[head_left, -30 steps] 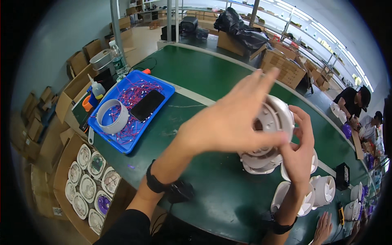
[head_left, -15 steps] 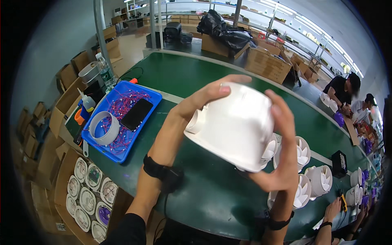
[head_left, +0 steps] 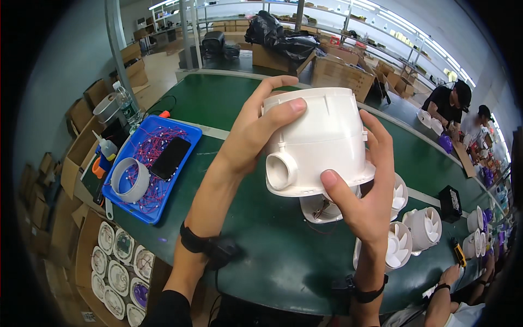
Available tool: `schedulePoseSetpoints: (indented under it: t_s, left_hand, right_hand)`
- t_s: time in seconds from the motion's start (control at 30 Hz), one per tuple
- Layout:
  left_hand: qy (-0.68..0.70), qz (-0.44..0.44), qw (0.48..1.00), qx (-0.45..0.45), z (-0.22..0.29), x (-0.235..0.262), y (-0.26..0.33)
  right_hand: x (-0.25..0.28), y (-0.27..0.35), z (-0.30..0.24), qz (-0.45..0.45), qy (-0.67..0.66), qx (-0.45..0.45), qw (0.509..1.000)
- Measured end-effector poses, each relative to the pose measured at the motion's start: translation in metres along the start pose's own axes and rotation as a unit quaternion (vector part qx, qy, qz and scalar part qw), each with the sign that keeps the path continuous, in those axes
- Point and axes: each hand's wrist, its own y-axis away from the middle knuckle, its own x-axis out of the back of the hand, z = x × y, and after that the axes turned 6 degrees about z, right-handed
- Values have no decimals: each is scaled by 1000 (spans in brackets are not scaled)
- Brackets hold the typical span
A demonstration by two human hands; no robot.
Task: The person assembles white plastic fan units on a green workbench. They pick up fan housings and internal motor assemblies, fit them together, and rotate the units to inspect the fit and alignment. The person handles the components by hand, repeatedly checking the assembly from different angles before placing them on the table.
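Both hands hold up a white plastic round housing with a short side spout facing me, raised above the green table. My left hand grips its left and top edge, thumb across the rim. My right hand cups its right side and bottom, thumb under the spout. Below the housing, another white part with wires sits on the table, partly hidden. White fan units with blades stand to the right of my right wrist.
A blue tray at the left holds red wires, a black phone and a white ring. A carton of round discs sits lower left. Cardboard boxes line the far side. Two people work at far right; another person's hand is lower right.
The housing has been turned and lifted closer to me, so its spout faces me. My left hand went from spread open over the part to gripping its rim.
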Motion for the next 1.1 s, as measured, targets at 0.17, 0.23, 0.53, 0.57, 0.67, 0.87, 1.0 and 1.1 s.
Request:
schedulePoseSetpoints:
  t_s: [0.17, 0.23, 0.53, 0.57, 0.67, 0.87, 1.0, 1.1]
  left_hand:
    - [-25, 3, 999, 31, 1, 0, -2]
    - [-19, 6, 999, 41, 1, 1, -2]
    - [-35, -2, 999, 2, -4, 5, -2]
    - [-45, -6, 999, -15, -5, 5, -3]
    - [-132, -6, 989, -70, -7, 0, 1]
    - [-171, 28, 982, -72, -10, -8, 3]
    - [-253, 46, 961, -99, -8, -13, 7]
    - [-289, 19, 949, -127, -1, -13, 9]
  right_hand:
    - [1, 0, -2, -4, 30, -27, 999]
    - [0, 0, -3, -5, 35, -33, 999]
    - [0, 1, 4, -28, 50, -12, 998]
    - [1, 2, 5, -33, 62, -18, 997]
    - [1, 5, 10, -40, 129, -27, 990]
    - [-4, 6, 9, -58, 186, -28, 980]
    - [0, 1, 19, -52, 142, 1, 988]
    - [8, -2, 23, -49, 14, -65, 997]
